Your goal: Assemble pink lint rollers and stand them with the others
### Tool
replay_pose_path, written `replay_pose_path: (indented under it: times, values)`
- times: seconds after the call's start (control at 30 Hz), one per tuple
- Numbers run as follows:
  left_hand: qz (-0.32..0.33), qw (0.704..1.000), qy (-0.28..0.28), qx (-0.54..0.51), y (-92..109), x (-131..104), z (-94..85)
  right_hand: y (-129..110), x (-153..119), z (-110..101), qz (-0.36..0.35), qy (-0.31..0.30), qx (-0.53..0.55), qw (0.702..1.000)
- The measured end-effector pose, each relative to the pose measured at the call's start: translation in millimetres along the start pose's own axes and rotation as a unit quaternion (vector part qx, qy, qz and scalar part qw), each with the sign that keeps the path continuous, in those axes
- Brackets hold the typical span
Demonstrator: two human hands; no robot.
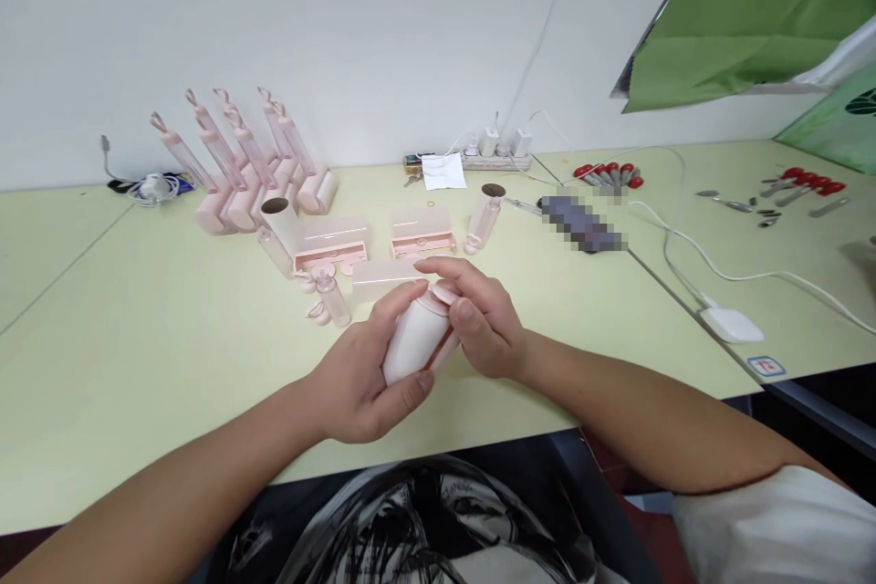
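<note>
My left hand (359, 374) is wrapped round a white lint roller (414, 345), tilted above the table's front part. A pink piece runs along the roller's right side, partly hidden by my thumb. At the roller's upper end, my right hand (491, 321) holds a pink round end cap (442, 294) between thumb and fingers. Just behind my hands lies a translucent pink cover (383, 276). Farther back are two open pink cases (332, 254) with small rings inside. A clear handle (333, 299) with a pink loop end lies to the left.
Several assembled pink rollers (256, 201) with upright handles stand at the back left. Cardboard-cored rolls (282, 221) flank the cases. A power strip (499, 161) lies along the wall. Red-handled tools (608, 173), a white cable (745, 276) and a white charger (732, 325) are on the right.
</note>
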State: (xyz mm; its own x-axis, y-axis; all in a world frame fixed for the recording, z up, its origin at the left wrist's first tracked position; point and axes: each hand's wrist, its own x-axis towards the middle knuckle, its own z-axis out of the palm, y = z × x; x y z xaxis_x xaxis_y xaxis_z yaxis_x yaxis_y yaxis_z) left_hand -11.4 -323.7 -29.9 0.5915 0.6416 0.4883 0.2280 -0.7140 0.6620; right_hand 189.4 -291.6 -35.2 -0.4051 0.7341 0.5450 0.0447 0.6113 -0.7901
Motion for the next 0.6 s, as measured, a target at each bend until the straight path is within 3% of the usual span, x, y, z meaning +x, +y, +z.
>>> replay_pose_path:
  times: [0.2, 0.5, 0.6]
  values:
    - [0.022, 1.000, -0.009, 0.007, 1.0, 2.7, -0.8, 1.1, -0.1, -0.1, -0.029, -0.014, 0.003, 0.999]
    - [0.005, 1.000, -0.002, -0.008, -3.3, -1.5, 3.5, 3.0, 0.1, -2.5, -0.005, -0.013, 0.014, 1.000]
    - [-0.005, 0.997, 0.041, -0.063, -6.4, -2.8, 7.6, 3.1, 1.0, -3.0, 0.008, -0.023, 0.051, 0.998]
